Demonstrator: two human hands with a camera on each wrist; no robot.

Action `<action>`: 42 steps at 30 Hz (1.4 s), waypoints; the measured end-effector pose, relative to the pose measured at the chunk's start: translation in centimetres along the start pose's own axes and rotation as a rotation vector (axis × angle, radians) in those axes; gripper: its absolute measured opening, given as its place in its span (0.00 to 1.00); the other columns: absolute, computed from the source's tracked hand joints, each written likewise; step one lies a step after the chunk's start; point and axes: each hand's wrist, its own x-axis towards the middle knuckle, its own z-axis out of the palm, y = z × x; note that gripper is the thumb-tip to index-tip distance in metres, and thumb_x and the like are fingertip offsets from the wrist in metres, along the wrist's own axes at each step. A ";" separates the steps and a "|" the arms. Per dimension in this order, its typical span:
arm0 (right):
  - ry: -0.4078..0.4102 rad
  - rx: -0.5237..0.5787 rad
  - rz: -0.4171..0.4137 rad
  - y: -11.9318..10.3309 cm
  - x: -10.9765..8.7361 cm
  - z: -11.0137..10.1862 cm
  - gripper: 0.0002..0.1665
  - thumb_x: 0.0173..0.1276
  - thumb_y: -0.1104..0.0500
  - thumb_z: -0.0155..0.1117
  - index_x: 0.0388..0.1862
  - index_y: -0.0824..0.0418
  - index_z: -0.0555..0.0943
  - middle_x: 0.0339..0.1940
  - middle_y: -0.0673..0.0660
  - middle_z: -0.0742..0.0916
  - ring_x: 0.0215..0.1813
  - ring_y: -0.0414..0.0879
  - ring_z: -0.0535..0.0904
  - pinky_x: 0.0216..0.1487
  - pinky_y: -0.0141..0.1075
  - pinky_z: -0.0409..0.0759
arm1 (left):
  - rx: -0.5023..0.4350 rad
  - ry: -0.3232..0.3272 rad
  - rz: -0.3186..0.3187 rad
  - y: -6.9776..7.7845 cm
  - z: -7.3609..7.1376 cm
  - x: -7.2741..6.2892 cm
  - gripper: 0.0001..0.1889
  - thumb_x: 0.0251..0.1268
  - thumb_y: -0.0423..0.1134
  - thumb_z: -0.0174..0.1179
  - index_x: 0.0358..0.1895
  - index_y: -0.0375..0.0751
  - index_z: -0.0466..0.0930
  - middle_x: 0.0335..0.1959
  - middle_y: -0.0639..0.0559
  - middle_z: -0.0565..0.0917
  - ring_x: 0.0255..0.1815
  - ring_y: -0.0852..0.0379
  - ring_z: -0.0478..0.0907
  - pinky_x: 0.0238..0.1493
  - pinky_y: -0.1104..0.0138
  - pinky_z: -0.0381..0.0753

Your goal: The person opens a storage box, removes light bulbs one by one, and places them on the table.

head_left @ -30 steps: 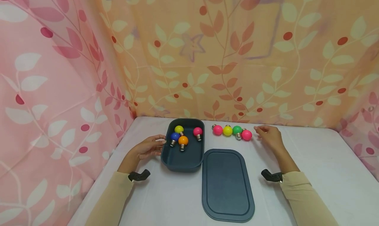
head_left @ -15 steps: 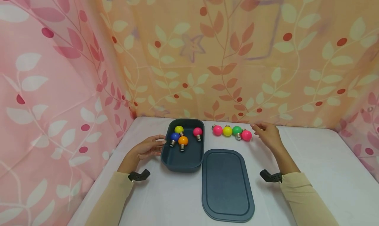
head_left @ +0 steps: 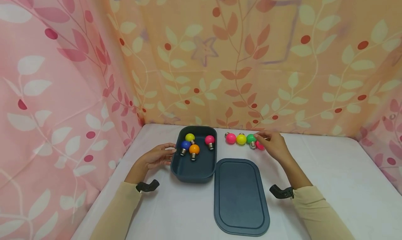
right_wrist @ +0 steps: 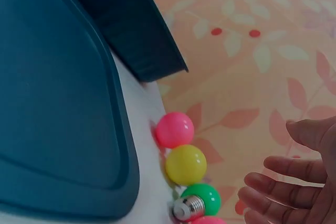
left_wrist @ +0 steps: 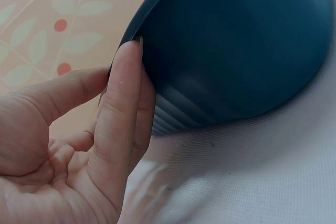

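Note:
Beside the dark blue-grey box [head_left: 194, 179], my left hand [head_left: 158, 156] touches its left wall near the rim with fairly straight fingers. Inside lie a yellow-green light bulb [head_left: 190, 137], a blue one, an orange one and a pink bulb [head_left: 209, 139]. My right hand [head_left: 276, 145] reaches over the right end of a row of bulbs, fingers loosely extended and apart in the right wrist view. That row holds a pink bulb [right_wrist: 175, 130], a yellow bulb [right_wrist: 186, 164], a green bulb [right_wrist: 205, 199] and another pink bulb [head_left: 260, 145], partly hidden by the hand.
A flat blue-grey lid [head_left: 241, 198] lies on the white-covered table [head_left: 339, 184], close to the box's right front corner. Behind the table hangs a floral orange curtain [head_left: 201, 75], with a pink curtain [head_left: 62, 93] along the left side.
My right hand has moved left, from beside the row to over its right-end pink bulb. The left hand, box and lid stay put.

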 end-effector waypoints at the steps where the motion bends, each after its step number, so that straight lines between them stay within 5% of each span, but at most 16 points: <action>1: -0.007 -0.001 -0.002 -0.3 -0.1 0.2 0.31 0.75 0.40 0.60 0.60 0.65 0.82 0.54 0.66 0.86 0.54 0.61 0.81 0.47 0.45 0.87 | 0.003 0.005 -0.002 0.0 0.0 0.1 0.10 0.80 0.33 0.51 0.59 0.41 0.68 0.33 0.49 0.80 0.30 0.58 0.82 0.32 0.68 0.88; 6: -0.035 0.009 -0.038 -1.6 -0.7 1.2 0.27 0.75 0.43 0.62 0.59 0.63 0.83 0.51 0.64 0.87 0.50 0.58 0.82 0.43 0.40 0.86 | 0.018 0.004 0.001 0.1 -0.1 0.2 0.10 0.80 0.33 0.51 0.59 0.41 0.68 0.34 0.50 0.80 0.31 0.58 0.82 0.33 0.68 0.88; 12: -0.069 0.043 -0.130 -3.3 -1.8 2.9 0.24 0.74 0.45 0.65 0.56 0.62 0.85 0.50 0.60 0.88 0.48 0.54 0.83 0.47 0.46 0.86 | 0.014 -0.005 0.001 0.0 -0.1 0.0 0.11 0.80 0.33 0.52 0.59 0.40 0.67 0.34 0.50 0.80 0.31 0.58 0.82 0.33 0.68 0.88; 22: -0.134 0.051 -0.246 -7.6 -3.0 5.4 0.20 0.69 0.49 0.71 0.53 0.62 0.86 0.46 0.56 0.90 0.44 0.51 0.85 0.34 0.36 0.85 | 0.024 -0.016 0.017 -0.1 -0.4 0.1 0.10 0.81 0.33 0.50 0.59 0.41 0.67 0.35 0.51 0.80 0.32 0.59 0.82 0.34 0.68 0.88; 42: -0.308 -0.098 -0.429 -14.0 -0.9 9.6 0.19 0.68 0.50 0.72 0.54 0.58 0.85 0.38 0.50 0.86 0.36 0.42 0.79 0.31 0.29 0.82 | 0.012 -0.007 0.007 0.0 0.0 0.0 0.12 0.81 0.34 0.51 0.60 0.39 0.66 0.35 0.50 0.81 0.32 0.58 0.82 0.33 0.69 0.88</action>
